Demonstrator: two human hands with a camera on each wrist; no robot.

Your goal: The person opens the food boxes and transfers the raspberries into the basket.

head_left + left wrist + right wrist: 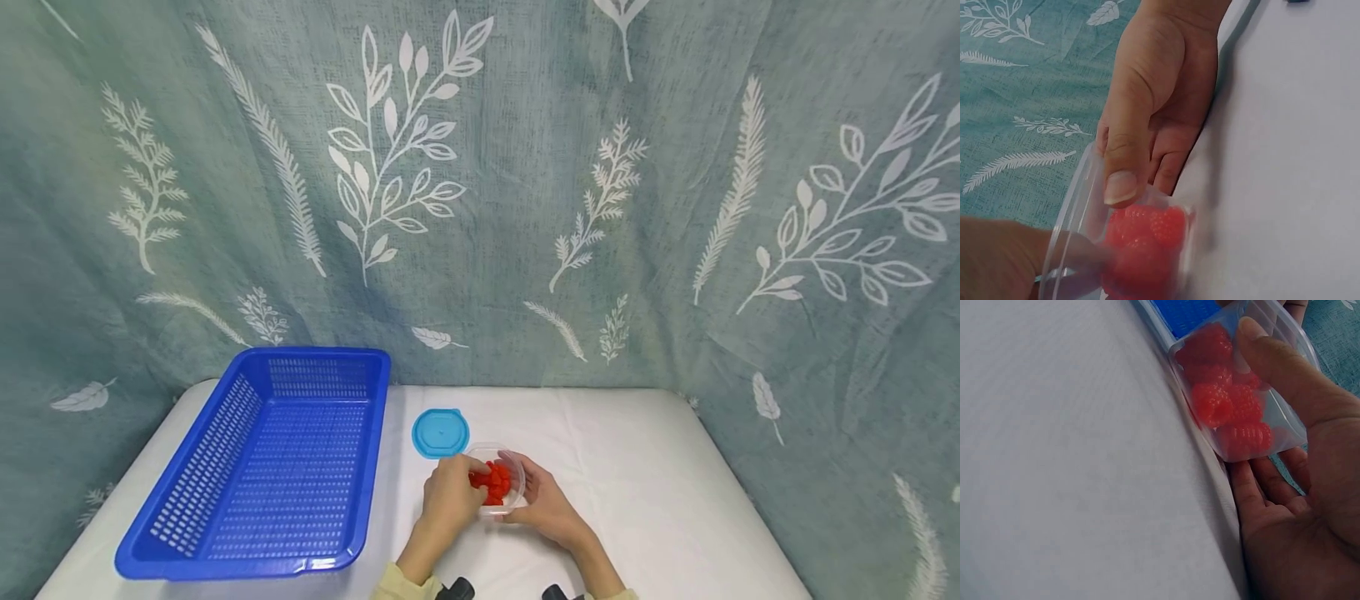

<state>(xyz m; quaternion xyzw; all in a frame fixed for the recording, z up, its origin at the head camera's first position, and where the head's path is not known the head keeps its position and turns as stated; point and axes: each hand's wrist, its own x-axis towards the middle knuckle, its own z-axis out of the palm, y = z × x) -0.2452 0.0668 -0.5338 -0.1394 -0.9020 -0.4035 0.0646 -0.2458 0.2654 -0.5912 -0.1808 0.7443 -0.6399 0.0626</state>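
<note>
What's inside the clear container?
Red raspberries; several show through the clear container. The left hand covers part of the pile, so I can't give a full count.

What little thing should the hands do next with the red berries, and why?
Maybe the left hand should gently lift out one red berry, because it reaches over the berries in the open tub, while the right hand holds the tub.

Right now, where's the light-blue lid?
In the head view, the light-blue lid lies on the white cloth, right of the blue basket, beyond the clear raspberry container.
</note>
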